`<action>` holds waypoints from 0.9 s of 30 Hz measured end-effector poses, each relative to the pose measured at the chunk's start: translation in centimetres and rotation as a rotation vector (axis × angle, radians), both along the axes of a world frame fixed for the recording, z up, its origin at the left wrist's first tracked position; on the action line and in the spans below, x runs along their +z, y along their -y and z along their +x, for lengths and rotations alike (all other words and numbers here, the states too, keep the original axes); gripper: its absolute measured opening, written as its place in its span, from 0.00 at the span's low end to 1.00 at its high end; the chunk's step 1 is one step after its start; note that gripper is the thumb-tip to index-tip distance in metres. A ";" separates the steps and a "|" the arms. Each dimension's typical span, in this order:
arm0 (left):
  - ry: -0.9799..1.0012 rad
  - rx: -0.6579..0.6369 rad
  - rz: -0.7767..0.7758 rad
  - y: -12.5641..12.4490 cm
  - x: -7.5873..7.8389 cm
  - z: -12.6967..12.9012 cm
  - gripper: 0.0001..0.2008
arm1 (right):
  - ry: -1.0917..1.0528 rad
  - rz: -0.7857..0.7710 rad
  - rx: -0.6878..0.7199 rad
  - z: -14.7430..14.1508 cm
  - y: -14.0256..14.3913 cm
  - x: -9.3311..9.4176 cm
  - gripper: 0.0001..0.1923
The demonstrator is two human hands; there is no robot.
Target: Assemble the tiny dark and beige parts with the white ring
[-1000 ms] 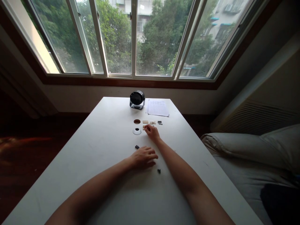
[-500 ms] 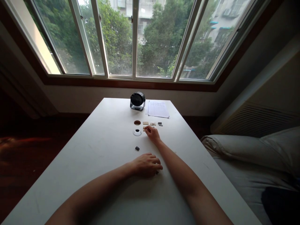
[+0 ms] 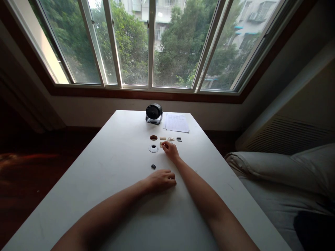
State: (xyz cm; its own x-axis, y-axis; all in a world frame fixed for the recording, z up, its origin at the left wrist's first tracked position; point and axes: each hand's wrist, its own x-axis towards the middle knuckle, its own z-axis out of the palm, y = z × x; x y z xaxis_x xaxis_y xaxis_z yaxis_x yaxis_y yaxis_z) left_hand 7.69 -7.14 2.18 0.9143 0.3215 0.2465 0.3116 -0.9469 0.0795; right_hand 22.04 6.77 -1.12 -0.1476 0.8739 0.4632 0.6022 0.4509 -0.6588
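My right hand (image 3: 170, 150) reaches far over the white table (image 3: 125, 139), thumb and fingertips pressed together at the edge of a small tan studded plate (image 3: 161, 144). What sits in that pinch is too small to make out. Nearer to me, my left hand (image 3: 161, 179) is closed with its fingers curled inward, their contents hidden. A small dark block piece (image 3: 153, 166) lies just beyond the left hand. Past the right hand are another tan studded plate (image 3: 163, 138), pale small pieces (image 3: 171, 139) and grey pieces (image 3: 179, 139).
Left of the plates are a round brown-rimmed hole (image 3: 153, 138) and a white ring with a dark centre (image 3: 153, 149). A black round device on a stand (image 3: 154, 113) and a printed sheet (image 3: 177, 123) are at the far end. A bed (image 3: 277, 181) is on the right.
My left hand has drawn slightly away from me and to the left, its fingers curling in. The small dark piece beneath its fingers no longer shows. The right hand stays nearly in place.
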 end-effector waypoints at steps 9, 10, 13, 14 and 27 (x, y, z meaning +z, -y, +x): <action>0.192 0.407 -0.137 -4.3 -0.8 -4.2 0.10 | 0.012 0.005 0.009 -0.1 -0.2 -0.4 0.10; 0.208 0.438 -0.145 -4.4 -0.9 -4.4 0.09 | 0.011 0.004 0.008 -0.1 -0.3 -0.4 0.10; 0.230 0.500 -0.153 -4.7 -1.1 -4.7 0.09 | 0.013 0.000 0.005 -0.2 -0.4 -0.4 0.10; 0.232 0.518 -0.152 -4.7 -1.1 -4.8 0.09 | 0.014 0.001 0.006 -0.2 -0.4 -0.4 0.10; 0.166 0.808 -0.100 -6.1 -1.1 -6.5 0.08 | 0.103 0.042 0.036 -0.4 -0.2 -0.3 0.07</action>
